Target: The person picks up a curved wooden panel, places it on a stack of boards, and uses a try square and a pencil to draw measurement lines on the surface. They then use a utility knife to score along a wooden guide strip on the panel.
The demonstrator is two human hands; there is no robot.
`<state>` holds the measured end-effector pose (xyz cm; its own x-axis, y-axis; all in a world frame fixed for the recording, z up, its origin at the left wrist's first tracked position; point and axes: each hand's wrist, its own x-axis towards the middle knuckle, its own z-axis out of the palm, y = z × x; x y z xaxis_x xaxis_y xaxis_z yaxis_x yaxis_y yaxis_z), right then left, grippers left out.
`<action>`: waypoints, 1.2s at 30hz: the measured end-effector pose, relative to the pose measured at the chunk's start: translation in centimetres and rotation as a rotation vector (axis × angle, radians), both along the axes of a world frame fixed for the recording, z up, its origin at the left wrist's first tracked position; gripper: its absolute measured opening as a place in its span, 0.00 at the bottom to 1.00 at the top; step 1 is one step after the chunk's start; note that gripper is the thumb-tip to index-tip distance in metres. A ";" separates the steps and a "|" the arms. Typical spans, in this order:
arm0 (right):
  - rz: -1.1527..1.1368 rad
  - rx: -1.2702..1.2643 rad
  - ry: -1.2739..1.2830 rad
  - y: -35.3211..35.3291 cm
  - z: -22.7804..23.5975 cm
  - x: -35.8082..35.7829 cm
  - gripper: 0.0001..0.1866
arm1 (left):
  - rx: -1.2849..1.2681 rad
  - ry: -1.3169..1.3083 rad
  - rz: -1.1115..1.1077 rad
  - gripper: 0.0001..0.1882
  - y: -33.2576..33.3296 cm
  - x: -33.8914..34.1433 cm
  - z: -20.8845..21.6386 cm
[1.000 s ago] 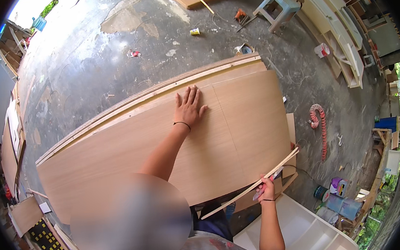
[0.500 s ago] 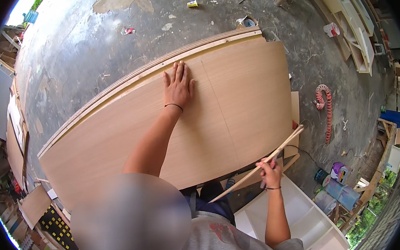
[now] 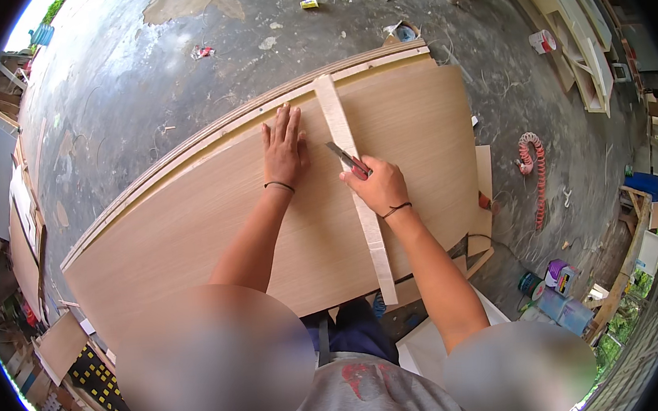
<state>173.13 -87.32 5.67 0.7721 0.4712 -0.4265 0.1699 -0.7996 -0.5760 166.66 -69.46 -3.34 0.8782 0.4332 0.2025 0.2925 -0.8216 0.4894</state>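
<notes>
We see a broad wood sheet (image 3: 155, 254) spread beneath both hands, reaching well out to either side, probably laid flat so its whole width can be got at. Beyond the left fingertips, a long pale board (image 3: 380, 65) runs along its far edge. Just right of the left hand, a pale strip (image 3: 375, 248) crosses the sheet from far edge to near, passing beneath the right hand; laid so straight, it may serve as a guide.

Our left hand (image 3: 284, 151) is spread flat, fingers long and close together, gripping nothing; we judge it steadies the sheet. Our right hand (image 3: 378, 186) is curled firmly round a red-handled knife (image 3: 355, 166), its blade pointing away toward the left fingers, perhaps for control.

As for what we can't make out, blurring covers the lower part of the left forearm (image 3: 251, 242) and the right elbow. A white cabinet (image 3: 425, 348), nearer us than the right hand, is mostly hidden. The strip's middle disappears behind the right fist, so we cannot tell whether those knuckles press on it, nor whether the blade's tip touches anything.
</notes>
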 end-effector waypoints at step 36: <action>0.085 0.280 -0.267 -12.9 -5.0 -9.8 0.29 | 0.169 0.131 -0.201 0.35 -3.1 1.5 0.0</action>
<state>163.34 -100.19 0.66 0.7917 0.6077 -0.0622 0.4017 -0.5947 -0.6964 168.13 -72.58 -3.33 0.9665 0.2178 0.1361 0.1675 -0.9362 0.3090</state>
